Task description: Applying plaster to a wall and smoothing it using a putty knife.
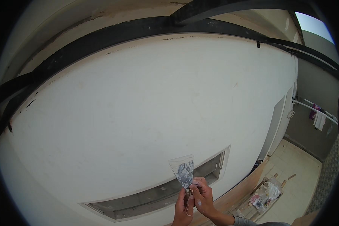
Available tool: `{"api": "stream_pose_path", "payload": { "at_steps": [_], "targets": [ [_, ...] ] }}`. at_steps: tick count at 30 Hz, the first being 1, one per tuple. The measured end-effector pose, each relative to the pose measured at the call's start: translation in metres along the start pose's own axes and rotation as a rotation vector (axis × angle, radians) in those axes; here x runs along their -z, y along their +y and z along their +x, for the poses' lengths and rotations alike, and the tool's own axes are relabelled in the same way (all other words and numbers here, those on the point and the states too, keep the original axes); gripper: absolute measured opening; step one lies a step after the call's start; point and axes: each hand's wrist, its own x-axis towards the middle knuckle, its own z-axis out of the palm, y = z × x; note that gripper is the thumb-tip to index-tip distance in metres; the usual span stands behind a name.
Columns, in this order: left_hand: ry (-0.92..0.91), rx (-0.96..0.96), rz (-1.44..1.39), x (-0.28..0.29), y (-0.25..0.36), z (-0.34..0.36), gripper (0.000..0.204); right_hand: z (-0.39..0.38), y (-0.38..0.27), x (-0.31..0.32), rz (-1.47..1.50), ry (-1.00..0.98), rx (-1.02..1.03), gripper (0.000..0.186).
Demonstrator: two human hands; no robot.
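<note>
While a smeared scraper (185, 172) is being held blade-up before the white wall (139, 105), its handle is being gripped by the left hand (182, 209) and its lower end is being pinched by the right hand (203, 197). Crumpled plastic (273, 190), its contents unclear, is being supported by a wooden worktop (284, 184).

- Our left hand (183, 209) curls closed, thumb up.
- Our right hand (204, 197) pinches, just right of the left hand.
- Our right forearm (223, 218) slants, right of the left hand.
</note>
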Motion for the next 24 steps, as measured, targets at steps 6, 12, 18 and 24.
{"api": "stream_pose_path", "payload": {
  "at_steps": [6,12,18,24],
  "targets": [
    [0.054,0.063,-0.136,-0.017,-0.01,0.005,0.024,0.0,-0.016,0.034,-0.2,-0.049,0.063,0.009],
    [0.125,0.101,-0.332,-0.033,0.023,-0.001,0.021,0.007,-0.018,0.081,-0.04,-0.033,0.048,0.01],
    [0.157,-0.023,0.084,-0.034,-0.016,-0.002,0.03,0.009,-0.019,0.109,-0.112,-0.024,0.002,0.008],
    [0.249,0.105,-0.332,-0.035,0.021,-0.014,0.023,0.001,-0.015,0.123,-0.063,-0.073,-0.219,0.007]
  ]
}}
